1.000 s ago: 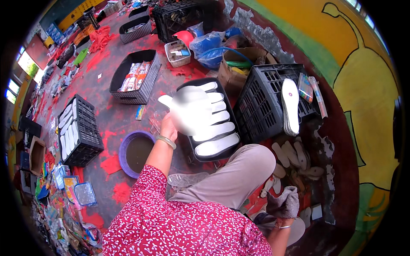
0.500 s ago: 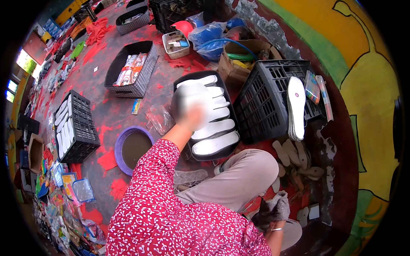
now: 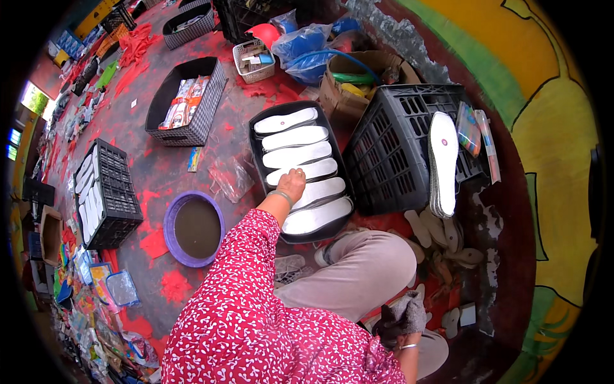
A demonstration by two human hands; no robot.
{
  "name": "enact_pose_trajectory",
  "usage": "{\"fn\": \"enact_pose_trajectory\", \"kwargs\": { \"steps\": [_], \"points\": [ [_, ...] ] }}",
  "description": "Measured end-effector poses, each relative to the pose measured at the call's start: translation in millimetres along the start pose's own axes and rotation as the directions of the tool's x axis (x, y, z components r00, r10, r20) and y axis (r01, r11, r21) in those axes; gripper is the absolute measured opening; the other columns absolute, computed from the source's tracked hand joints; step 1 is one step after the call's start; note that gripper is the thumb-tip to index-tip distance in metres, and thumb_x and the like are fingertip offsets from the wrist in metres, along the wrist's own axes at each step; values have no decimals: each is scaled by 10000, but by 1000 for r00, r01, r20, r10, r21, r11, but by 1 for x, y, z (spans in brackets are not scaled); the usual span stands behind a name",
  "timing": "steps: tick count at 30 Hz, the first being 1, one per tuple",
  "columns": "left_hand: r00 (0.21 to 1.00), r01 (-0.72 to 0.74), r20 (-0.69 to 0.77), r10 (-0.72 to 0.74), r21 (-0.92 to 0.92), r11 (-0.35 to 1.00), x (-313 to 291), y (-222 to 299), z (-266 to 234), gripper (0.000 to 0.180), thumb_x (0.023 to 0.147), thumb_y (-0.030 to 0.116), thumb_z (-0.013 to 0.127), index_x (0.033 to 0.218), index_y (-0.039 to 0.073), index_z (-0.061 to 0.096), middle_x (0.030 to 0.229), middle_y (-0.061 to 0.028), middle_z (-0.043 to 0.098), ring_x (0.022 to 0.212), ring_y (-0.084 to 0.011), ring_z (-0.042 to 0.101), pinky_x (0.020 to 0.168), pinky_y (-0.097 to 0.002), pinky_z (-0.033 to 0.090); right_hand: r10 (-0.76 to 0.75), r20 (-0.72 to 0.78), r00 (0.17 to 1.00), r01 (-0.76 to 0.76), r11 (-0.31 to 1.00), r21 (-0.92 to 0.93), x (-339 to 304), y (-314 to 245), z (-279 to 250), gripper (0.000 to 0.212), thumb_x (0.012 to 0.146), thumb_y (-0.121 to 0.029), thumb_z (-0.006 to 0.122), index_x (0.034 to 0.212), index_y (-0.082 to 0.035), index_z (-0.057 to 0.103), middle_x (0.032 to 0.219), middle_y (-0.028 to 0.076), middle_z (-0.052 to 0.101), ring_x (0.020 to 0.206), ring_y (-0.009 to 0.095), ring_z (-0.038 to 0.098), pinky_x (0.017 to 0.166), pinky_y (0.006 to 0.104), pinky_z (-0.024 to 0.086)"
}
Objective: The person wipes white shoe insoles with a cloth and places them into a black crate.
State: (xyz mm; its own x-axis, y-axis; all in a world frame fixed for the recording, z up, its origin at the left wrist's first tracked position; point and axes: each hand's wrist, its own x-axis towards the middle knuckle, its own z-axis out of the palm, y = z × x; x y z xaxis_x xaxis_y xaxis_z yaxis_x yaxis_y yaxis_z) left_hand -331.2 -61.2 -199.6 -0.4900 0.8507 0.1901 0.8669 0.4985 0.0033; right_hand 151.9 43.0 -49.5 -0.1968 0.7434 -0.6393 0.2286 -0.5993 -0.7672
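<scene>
A black tray [image 3: 259,150] holds several white insoles [image 3: 295,155] laid in a row of stacks. At the left ends of the nearer ones is my left hand [image 3: 291,184]. Its fingers are curled closed at the end of one white insole. Low on the right, beside my knee, my right hand is wrapped in or gripping a fuzzy grey cloth [image 3: 411,313], which hides its fingers. A dark piece [image 3: 387,326] shows against the cloth, too unclear to name.
Left of my arm stands a purple basin [image 3: 169,224] of murky water. A black crate [image 3: 396,153] with a stack of insoles [image 3: 443,163] leaning on it flanks the tray. More insoles fill another crate [image 3: 118,198]. A checkered basket [image 3: 192,125] holds packets.
My left hand, blurred over the tray's middle before, has come nearer and down to an insole's end. The insoles lie straighter in their row. My right hand stays with the grey cloth.
</scene>
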Motion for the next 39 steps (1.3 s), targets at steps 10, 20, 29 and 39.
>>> {"fn": "enact_pose_trajectory", "kwargs": {
  "steps": [10, 20, 29, 39],
  "points": [
    [938, 136, 341, -63, -194, 972, 0, -12, -19, 211, 782, 51, 460, 967, 20, 557, 1015, -141, 539, 965, -276, 538, 800, -363, 482, -69, -57, 996, 41, 917, -398, -12, -24, 20, 260, 904, -232, 399, 1023, -68, 560, 902, 36, 575, 796, 162, 543, 702, 294, 459],
    [880, 334, 426, -208, -246, 910, 9, -12, -17, 197, 816, 115, 504, 988, 47, 571, 1047, -154, 524, 1027, -306, 512, 853, -391, 455, -12, -125, 992, -36, 925, -377, 12, 4, -4, 282, 911, -273, 399, 990, -62, 569, 879, 42, 588, 801, 163, 546, 695, 298, 456],
    [815, 542, 426, -394, -316, 779, 12, -58, -27, 426, 746, 242, 672, 1109, 51, 558, 1134, -164, 521, 1107, -327, 469, 932, -375, 408, 98, -165, 981, -131, 970, -206, 5, -10, 16, 424, 933, -408, 360, 1013, -61, 591, 933, 79, 602, 846, 189, 554, 733, 310, 453],
    [754, 489, 565, -334, -144, 860, 11, -54, -40, 561, 687, 242, 713, 1157, 40, 484, 1172, -157, 500, 1148, -307, 437, 957, -393, 383, 87, -79, 993, -89, 996, -25, 27, 24, -4, 292, 936, -314, 400, 1031, -89, 560, 903, 52, 590, 811, 180, 558, 717, 301, 467]
  ]
}}
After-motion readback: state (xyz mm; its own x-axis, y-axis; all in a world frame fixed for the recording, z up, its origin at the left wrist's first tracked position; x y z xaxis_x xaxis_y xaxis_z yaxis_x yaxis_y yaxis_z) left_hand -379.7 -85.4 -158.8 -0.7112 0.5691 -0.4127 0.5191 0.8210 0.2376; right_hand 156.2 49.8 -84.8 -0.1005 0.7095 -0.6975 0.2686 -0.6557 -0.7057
